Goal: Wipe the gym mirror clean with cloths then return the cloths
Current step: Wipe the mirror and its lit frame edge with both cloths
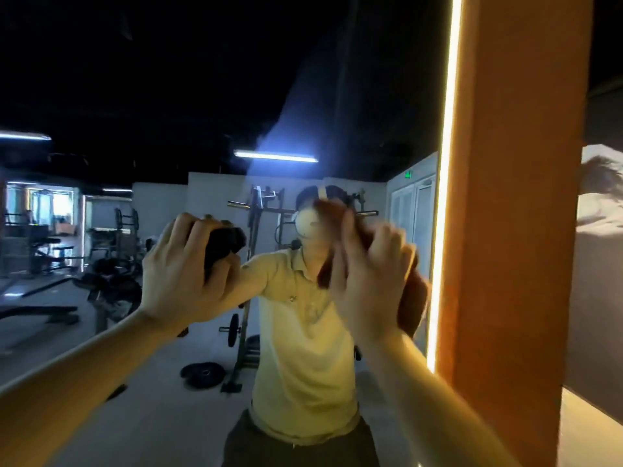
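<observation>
head view, one moment at the gym mirror (161, 409). both bare forearms were raised towards the glass, which filled the left and middle of the frame.

left hand (187, 274): seen from the back, its fingers curled tightly round a bunched dark cloth (224, 242), which stuck out past the knuckles to the right, at or just before the glass; contact could not be told.

right hand (367, 284): smeared by motion blur, its fingers roughly straight and pointing upward, the palm laid flat on a reddish-brown cloth (413, 291). this cloth was spread between the palm and the mirror, showing above the fingertips and along the hand's right side, near the mirror's right edge. how firmly the thumb held it could not be told.

right of the mirror: a vertical lit strip (446, 197) ran down its edge, touching an orange pillar (515, 230).

in the reflection: a person in a pale yellow polo shirt (303, 348) faced the camera between the two hands; behind stood a squat rack (253, 230), a weight plate (202, 374) lay on the grey floor beside the rack's foot, and a ceiling lamp (275, 156) glowed under a dark ceiling
</observation>
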`<action>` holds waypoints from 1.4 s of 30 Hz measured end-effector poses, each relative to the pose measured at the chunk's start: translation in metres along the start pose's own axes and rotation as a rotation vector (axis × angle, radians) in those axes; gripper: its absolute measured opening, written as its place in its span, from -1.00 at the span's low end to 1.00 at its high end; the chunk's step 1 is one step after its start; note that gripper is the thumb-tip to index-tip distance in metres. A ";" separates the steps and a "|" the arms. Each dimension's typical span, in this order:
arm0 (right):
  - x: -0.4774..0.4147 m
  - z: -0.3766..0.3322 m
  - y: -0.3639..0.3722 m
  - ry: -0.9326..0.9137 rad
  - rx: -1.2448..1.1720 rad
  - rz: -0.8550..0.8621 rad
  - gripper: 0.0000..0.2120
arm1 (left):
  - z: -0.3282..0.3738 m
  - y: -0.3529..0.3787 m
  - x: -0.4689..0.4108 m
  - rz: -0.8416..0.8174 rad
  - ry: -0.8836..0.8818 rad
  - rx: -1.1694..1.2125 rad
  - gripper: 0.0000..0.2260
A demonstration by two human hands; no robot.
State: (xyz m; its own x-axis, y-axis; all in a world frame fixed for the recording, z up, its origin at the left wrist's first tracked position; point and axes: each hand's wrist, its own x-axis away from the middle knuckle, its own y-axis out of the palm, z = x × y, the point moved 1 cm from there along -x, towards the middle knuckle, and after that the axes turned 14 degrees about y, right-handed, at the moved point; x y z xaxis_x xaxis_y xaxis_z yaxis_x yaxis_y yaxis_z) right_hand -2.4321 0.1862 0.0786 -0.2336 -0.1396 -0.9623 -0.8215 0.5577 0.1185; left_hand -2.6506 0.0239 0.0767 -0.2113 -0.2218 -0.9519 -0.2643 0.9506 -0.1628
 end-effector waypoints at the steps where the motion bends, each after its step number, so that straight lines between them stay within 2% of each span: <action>1: 0.029 -0.002 0.001 -0.095 -0.032 -0.056 -0.60 | 0.004 -0.006 -0.004 -0.006 0.015 0.019 -0.64; 2: 0.067 -0.012 -0.003 -0.164 -0.050 -0.141 -0.59 | 0.007 -0.011 -0.006 -0.009 0.047 0.014 -0.64; 3: 0.088 -0.018 -0.005 -0.288 -0.031 -0.141 -0.60 | 0.011 -0.020 -0.009 -0.044 0.074 0.021 -0.64; 5: 0.048 -0.016 0.002 -0.491 -0.006 -0.150 -0.67 | 0.008 -0.035 -0.016 -0.152 0.097 0.055 -0.58; 7: -0.024 -0.020 0.005 -0.425 0.023 -0.072 -0.66 | 0.003 -0.044 -0.024 -0.257 0.125 0.082 -0.49; 10: -0.101 -0.031 0.012 -0.147 0.058 0.035 -0.69 | -0.005 -0.052 -0.034 -0.302 0.195 0.086 -0.49; 12: -0.108 -0.036 0.016 -0.011 0.030 0.060 -0.67 | -0.011 -0.053 -0.038 -0.237 0.199 0.064 -0.54; 14: -0.057 -0.044 0.018 0.050 -0.016 0.043 -0.63 | -0.017 -0.051 -0.042 -0.139 0.147 0.078 -0.60; 16: 0.020 -0.052 0.013 -0.084 -0.055 -0.095 -0.57 | -0.021 -0.045 -0.045 -0.080 0.060 0.141 -0.66; 18: 0.063 -0.049 0.008 -0.336 -0.028 -0.233 -0.57 | -0.023 -0.039 -0.046 -0.069 0.026 0.182 -0.69; 20: 0.042 -0.045 0.007 -0.545 0.010 -0.259 -0.60 | -0.024 -0.037 -0.045 -0.066 0.056 0.190 -0.71; 21: 0.014 -0.048 0.012 -0.592 0.032 -0.236 -0.59 | -0.023 -0.037 -0.046 -0.068 0.060 0.196 -0.70; 23: -0.055 -0.065 0.024 -0.516 0.057 -0.116 -0.55 | -0.023 -0.036 -0.048 -0.074 0.053 0.191 -0.67; 26: -0.140 -0.093 0.037 -0.204 0.085 0.043 -0.62 | -0.022 -0.037 -0.048 -0.070 0.066 0.182 -0.68; 28: -0.131 -0.109 0.049 -0.012 0.058 0.068 -0.60 | -0.025 -0.039 -0.050 -0.024 0.058 0.250 -0.70; 29: -0.107 -0.115 0.053 0.017 0.036 0.045 -0.57 | -0.026 -0.042 -0.051 0.013 0.037 0.301 -0.71; 31: -0.047 -0.126 0.055 -0.113 -0.007 -0.062 -0.53 | -0.032 -0.045 -0.056 0.101 -0.024 0.362 -0.73; 33: -0.004 -0.125 0.051 -0.409 -0.009 -0.199 -0.56 | -0.037 -0.048 -0.059 0.106 -0.057 0.336 -0.76; 35: -0.019 -0.109 0.044 -0.700 0.018 -0.256 -0.60 | -0.038 -0.050 -0.062 0.072 -0.034 0.293 -0.74; 36: -0.046 -0.102 0.041 -0.744 0.053 -0.233 -0.59 | -0.037 -0.051 -0.063 0.063 -0.016 0.285 -0.71; 37: -0.082 -0.096 0.042 -0.702 0.088 -0.157 -0.57 | -0.036 -0.053 -0.065 0.056 -0.004 0.281 -0.68; 39: -0.164 -0.088 0.041 -0.480 0.156 0.019 -0.61 | -0.036 -0.053 -0.069 0.041 0.001 0.266 -0.62; 42: -0.227 -0.092 0.041 -0.137 0.171 0.079 -0.63 | -0.039 -0.054 -0.079 0.054 0.009 0.247 -0.62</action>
State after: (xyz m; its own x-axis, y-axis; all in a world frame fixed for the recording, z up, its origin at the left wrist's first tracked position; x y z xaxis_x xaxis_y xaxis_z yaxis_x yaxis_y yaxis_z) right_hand -2.4606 0.1650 0.3245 -0.2111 0.0158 -0.9773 -0.7004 0.6950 0.1625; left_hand -2.6570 -0.0184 0.1705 -0.2276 -0.1702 -0.9588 -0.0151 0.9851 -0.1713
